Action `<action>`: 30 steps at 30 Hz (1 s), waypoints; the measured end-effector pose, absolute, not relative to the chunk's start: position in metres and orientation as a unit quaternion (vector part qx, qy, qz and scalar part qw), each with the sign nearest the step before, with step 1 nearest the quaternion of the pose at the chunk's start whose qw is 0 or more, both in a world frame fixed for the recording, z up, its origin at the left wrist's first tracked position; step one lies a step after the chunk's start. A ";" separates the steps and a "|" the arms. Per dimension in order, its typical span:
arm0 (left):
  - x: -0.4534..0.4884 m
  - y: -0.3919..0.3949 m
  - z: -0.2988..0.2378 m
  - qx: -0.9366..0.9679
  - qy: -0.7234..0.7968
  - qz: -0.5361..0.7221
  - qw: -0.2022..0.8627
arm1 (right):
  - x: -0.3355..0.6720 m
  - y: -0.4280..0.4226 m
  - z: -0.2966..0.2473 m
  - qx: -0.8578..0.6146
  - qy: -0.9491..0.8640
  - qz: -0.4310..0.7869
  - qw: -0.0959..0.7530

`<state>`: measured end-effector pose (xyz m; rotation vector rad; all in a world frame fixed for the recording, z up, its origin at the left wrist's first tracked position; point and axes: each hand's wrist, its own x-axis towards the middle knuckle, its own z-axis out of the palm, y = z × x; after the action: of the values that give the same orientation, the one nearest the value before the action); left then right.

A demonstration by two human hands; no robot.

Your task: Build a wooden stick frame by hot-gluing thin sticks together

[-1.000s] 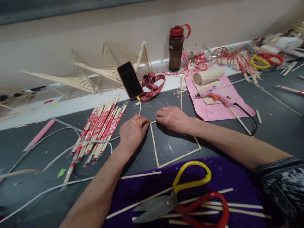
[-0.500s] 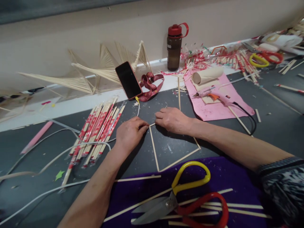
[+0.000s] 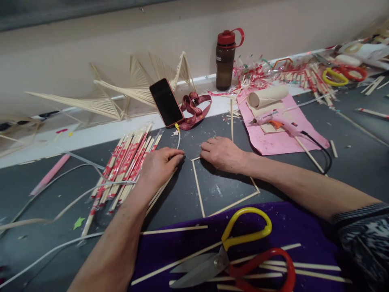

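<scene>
A four-sided frame of thin wooden sticks (image 3: 199, 187) lies flat on the dark table. My right hand (image 3: 221, 154) rests over its far right part, fingers curled down on the far stick and hiding that side. Just left of the frame's far left corner, and apart from it, is my left hand (image 3: 164, 164), thumb and fingertips pinched together; whatever is between them cannot be made out. Some thin sticks (image 3: 161, 194) show under its wrist. Closest to me, scissors (image 3: 217, 261) with one yellow and one red handle lie spread on purple cloth (image 3: 291, 219) among loose sticks.
Wrapped chopsticks (image 3: 124, 170) and white cables lie on the left. Behind are a phone (image 3: 166, 102), a red strap (image 3: 197, 109), a bottle (image 3: 225, 61) and a fanned stick structure (image 3: 88, 106). A pink glue gun (image 3: 279, 121) sits on pink cloth (image 3: 304, 140) at right.
My left hand has moved left, off the frame's far left corner, and sticks now show beneath it. My right hand stays on the frame. The view has shifted slightly.
</scene>
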<state>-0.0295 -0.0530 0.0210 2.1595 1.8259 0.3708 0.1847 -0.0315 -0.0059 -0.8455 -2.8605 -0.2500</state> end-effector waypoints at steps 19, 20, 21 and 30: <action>-0.011 -0.066 0.010 0.788 0.608 0.084 0.050 | 0.185 -0.031 -0.009 -0.299 -0.946 -0.084 0.094; -0.010 -0.067 0.010 0.786 0.611 0.080 0.042 | 0.185 -0.031 -0.009 -0.300 -0.946 -0.082 0.092; -0.009 -0.068 0.010 0.784 0.614 0.078 0.034 | 0.185 -0.031 -0.008 -0.302 -0.946 -0.080 0.092; -0.001 -0.071 0.009 0.778 0.624 0.064 -0.009 | 0.185 -0.033 -0.008 -0.301 -0.946 -0.071 0.097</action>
<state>-0.0008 -0.0710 0.0086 2.4593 1.9730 0.2020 0.1847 -0.0330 -0.0077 -0.8919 -2.8023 -0.2091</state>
